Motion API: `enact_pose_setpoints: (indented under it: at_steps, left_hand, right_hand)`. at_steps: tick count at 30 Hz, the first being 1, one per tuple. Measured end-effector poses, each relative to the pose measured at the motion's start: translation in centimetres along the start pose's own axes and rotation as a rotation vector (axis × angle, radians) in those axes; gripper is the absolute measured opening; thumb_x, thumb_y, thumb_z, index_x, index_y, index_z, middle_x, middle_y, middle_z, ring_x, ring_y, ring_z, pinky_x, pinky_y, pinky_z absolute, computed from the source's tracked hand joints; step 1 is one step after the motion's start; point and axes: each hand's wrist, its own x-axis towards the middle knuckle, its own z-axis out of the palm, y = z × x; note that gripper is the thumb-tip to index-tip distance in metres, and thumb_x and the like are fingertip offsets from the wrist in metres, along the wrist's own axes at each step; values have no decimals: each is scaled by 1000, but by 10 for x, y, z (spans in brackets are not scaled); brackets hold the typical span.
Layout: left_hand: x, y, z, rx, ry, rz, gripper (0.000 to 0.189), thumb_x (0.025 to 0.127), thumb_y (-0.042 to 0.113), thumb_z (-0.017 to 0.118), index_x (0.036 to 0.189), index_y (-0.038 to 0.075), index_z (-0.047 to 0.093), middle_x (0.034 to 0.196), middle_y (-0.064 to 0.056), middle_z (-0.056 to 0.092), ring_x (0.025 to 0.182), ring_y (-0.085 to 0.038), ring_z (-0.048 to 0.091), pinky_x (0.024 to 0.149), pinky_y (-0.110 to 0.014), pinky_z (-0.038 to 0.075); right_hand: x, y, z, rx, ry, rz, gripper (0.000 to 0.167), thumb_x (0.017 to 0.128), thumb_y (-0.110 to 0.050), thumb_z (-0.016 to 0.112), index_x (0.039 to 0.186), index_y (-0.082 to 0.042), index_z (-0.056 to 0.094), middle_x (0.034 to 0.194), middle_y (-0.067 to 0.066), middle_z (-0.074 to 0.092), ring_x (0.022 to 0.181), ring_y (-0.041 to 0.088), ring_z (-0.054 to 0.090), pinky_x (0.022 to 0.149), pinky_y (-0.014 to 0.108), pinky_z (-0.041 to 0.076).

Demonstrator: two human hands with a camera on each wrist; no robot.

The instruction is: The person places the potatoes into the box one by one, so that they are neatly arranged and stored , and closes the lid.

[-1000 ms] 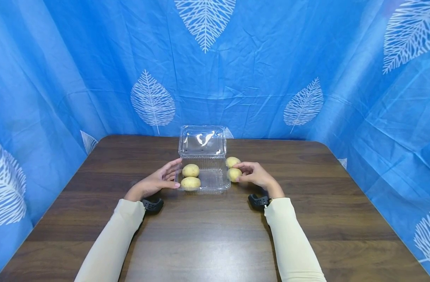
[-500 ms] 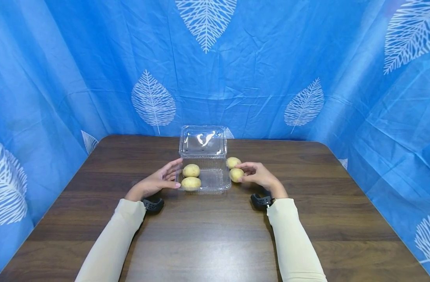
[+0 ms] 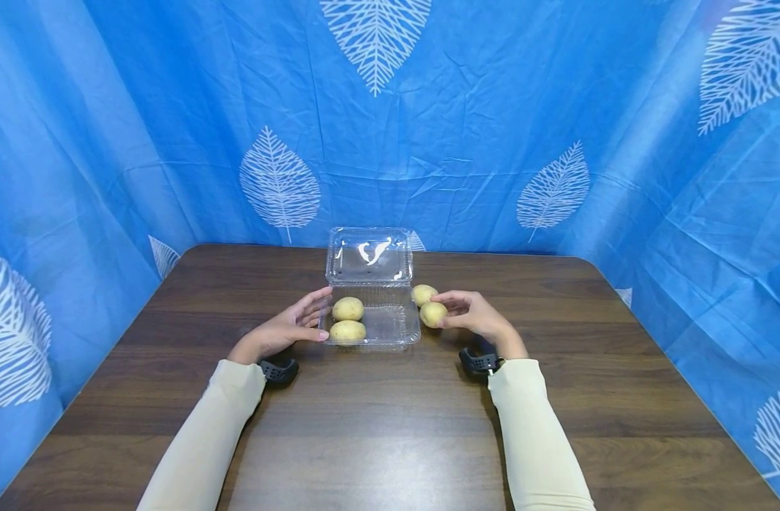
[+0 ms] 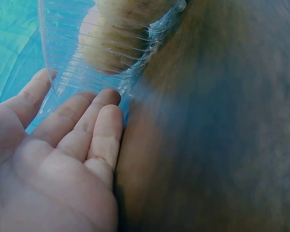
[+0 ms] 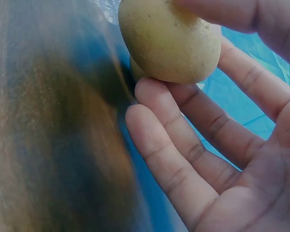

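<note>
A clear plastic clamshell box (image 3: 390,328) stands on the table with its lid (image 3: 369,257) raised at the back. Two potatoes, one in front (image 3: 348,331) and one behind (image 3: 348,309), lie in its left half. My left hand (image 3: 281,332) rests along the box's left side, thumb at the front corner and fingers fairly straight, as the left wrist view also shows. To the right of the box, my right hand (image 3: 475,318) pinches a potato (image 5: 171,46) between thumb and fingers. Another potato (image 3: 423,294) lies just behind it, beside the box.
A dark wood-grain table (image 3: 377,426) carries everything. Blue curtains (image 3: 428,142) with white leaf prints hang behind and at both sides. Black wrist cameras are worn on the left wrist (image 3: 279,372) and the right wrist (image 3: 478,362).
My right hand has drawn the potato it pinches slightly to the right, away from the box's side, and raised it a little. The left hand and the box hold still.
</note>
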Motion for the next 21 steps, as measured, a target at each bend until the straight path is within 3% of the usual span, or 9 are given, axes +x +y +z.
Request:
enact_pose_setpoints:
  at_steps: [21]
  left_hand:
    - [0,-1,-1,-10,-3,4,100,100,10,75,173,4,8,180,-23,7,165,-47,9,133,-59,12]
  right_hand:
    - [0,-16,-2,0,-2,-33,51,90,6,78,138,15,63,130,30,69,103,18,69,90,22,58]
